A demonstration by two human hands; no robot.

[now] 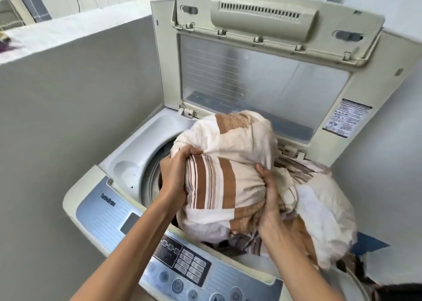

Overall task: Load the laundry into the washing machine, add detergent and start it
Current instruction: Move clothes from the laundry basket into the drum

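A top-loading washing machine (127, 154) stands with its lid (262, 72) raised upright. A big bundle of white cloth with brown stripes (228, 163) fills the drum opening and spills over the right rim. My left hand (175, 175) grips the bundle's left side, fingers bunched into the fabric. My right hand (271, 200) clutches the cloth on the right, thumb up on top. The drum's inside is almost entirely hidden by the laundry.
The control panel (187, 264) with buttons and a display runs along the machine's front edge. A grey wall (68, 118) stands close on the left, and a pale wall (388, 175) on the right. A moulded recess (127, 170) lies left of the drum.
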